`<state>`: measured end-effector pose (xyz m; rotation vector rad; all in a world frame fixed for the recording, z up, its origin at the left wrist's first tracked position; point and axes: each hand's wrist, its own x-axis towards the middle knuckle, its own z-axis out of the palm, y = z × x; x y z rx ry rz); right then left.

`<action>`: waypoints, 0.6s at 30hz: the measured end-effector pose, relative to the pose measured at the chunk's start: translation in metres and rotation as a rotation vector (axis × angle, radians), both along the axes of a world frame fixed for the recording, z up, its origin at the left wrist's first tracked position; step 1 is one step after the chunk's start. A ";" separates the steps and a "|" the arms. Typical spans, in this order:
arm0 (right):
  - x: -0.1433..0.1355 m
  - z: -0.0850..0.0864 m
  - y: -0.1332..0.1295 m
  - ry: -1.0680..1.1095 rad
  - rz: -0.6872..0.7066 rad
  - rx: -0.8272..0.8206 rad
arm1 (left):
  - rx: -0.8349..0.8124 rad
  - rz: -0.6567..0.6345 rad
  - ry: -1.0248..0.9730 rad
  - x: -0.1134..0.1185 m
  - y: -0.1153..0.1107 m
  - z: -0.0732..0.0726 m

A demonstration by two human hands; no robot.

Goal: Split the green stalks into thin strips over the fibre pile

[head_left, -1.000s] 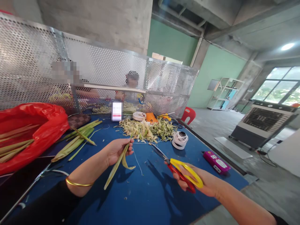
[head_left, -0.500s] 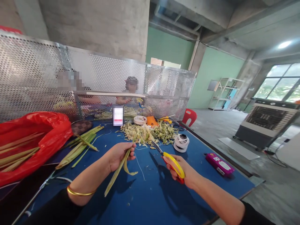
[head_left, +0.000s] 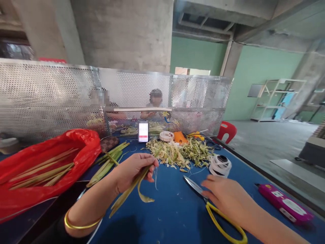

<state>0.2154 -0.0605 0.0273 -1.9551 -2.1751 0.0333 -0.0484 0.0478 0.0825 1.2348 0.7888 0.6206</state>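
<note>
My left hand [head_left: 142, 168] is closed on a bundle of dried, yellow-green leaf strips [head_left: 124, 197], pinched near its upper end. One strip curls away below the fingers, and a thin pale thread [head_left: 156, 181] hangs beside them. The scissors [head_left: 195, 186] with yellow handles lie on the blue table, blades pointing up and left, closed. Over them is my right hand [head_left: 227, 195], fingers stretched apart and holding nothing. Just beyond that hand stands a roll of white tape [head_left: 220, 166]. A heap of small leaf clippings [head_left: 170, 154] lies farther back.
On the left, a red plastic bag [head_left: 83, 142] holds long dry stalks; green leaves [head_left: 104, 173] lie beside it. A phone [head_left: 143, 131] stands before a perforated metal screen [head_left: 137, 88], with people behind. A purple pouch [head_left: 283, 203] lies right. A red chair [head_left: 228, 130] is beyond.
My right hand has let go of the scissors, which now lie on the table. My left hand keeps its hold on the leaf strips. The view has turned left.
</note>
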 end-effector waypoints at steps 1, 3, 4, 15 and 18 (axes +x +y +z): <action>-0.011 0.012 0.011 0.138 0.113 0.068 | -0.002 -0.008 -0.011 0.000 -0.002 0.000; -0.036 0.031 0.036 0.434 0.264 0.133 | -0.022 -0.017 -0.041 0.001 -0.005 -0.002; -0.047 0.036 0.048 0.573 0.295 0.144 | -0.033 -0.014 -0.060 0.002 -0.006 -0.003; -0.075 0.002 0.096 1.246 0.261 -0.320 | -0.036 0.086 -0.018 0.009 0.007 -0.024; -0.071 0.006 0.096 1.307 0.245 -0.285 | 0.020 0.104 0.039 0.013 0.005 -0.029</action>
